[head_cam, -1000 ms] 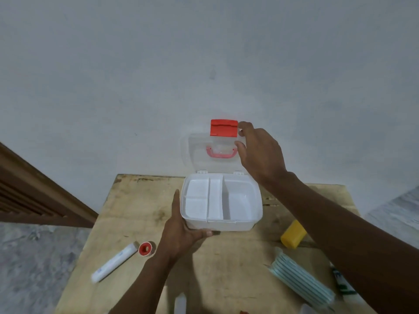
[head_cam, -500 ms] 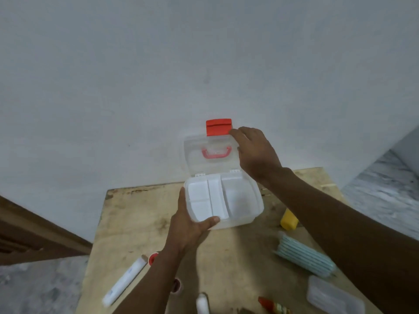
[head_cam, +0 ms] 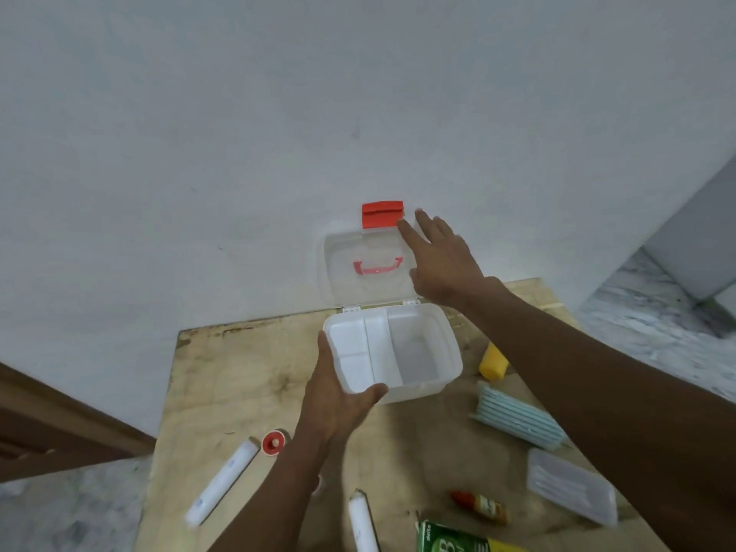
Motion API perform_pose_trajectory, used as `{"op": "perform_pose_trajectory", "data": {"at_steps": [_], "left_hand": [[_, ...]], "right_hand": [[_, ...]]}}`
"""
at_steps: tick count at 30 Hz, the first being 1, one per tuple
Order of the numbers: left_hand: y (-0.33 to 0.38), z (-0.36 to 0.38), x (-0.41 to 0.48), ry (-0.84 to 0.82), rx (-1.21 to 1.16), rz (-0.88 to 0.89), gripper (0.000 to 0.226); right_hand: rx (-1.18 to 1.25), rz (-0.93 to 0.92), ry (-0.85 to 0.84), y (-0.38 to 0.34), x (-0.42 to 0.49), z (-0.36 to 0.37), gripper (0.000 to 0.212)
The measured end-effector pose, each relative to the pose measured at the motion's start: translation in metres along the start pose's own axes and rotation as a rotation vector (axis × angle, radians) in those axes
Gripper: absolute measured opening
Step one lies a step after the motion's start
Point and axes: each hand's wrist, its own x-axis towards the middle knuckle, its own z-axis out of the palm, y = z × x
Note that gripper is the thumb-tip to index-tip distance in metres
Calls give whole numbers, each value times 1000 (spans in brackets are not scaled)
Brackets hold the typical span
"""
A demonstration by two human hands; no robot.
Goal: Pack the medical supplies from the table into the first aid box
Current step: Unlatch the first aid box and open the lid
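A white first aid box [head_cam: 414, 386] stands open at the back of the wooden table [head_cam: 239, 372], its divided tray bare. Its clear lid [head_cam: 342, 268] with a red latch [head_cam: 382, 214] and pink handle leans upright against the wall. My left hand [head_cam: 338, 408] grips the box's front left corner. My right hand [head_cam: 442, 260] hovers with fingers spread just right of the lid, off its edge. Around the box lie two white rolls [head_cam: 223, 482], a red tape spool [head_cam: 275, 442], a yellow bottle [head_cam: 494, 362], a pale green pack stack [head_cam: 521, 422] and a small red tube [head_cam: 480, 505].
A clear plastic case [head_cam: 571, 486] lies at the right front, under my right forearm's edge. A green and yellow packet [head_cam: 458, 541] sits at the front edge. The grey wall stands directly behind the table; a brown wooden frame [head_cam: 59, 428] is at left.
My right hand has let go of the lid's edge and opened its fingers. The lid now stands upright against the wall. The view has tilted down, showing more items at the front.
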Motion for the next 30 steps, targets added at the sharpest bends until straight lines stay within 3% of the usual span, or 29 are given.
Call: {"op": "perform_pose_trajectory", "data": {"at_steps": [4, 10, 13, 16, 20, 25, 30], "left_hand": [[-4, 2, 4, -34, -2, 11, 89], [-14, 1, 12, -66, 123, -141, 106], [-12, 0, 11, -72, 160, -200, 122], [-7, 5, 9, -69, 147, -199, 118], [-6, 10, 9, -12, 144, -186, 107], [-9, 15, 7, 48, 139, -170, 103], [-11, 14, 2, 65, 146, -207, 113]], "right_hand": [[65, -18, -5, 8, -11, -3, 85], [187, -21, 98, 48, -67, 18, 66], [181, 78, -48, 68, -106, 21, 58], [140, 131, -193, 89, -143, 28, 50], [142, 49, -308, 87, -197, 42, 45], [204, -7, -315, 60, -250, 59, 42], [258, -26, -325, 27, -283, 70, 46]]}}
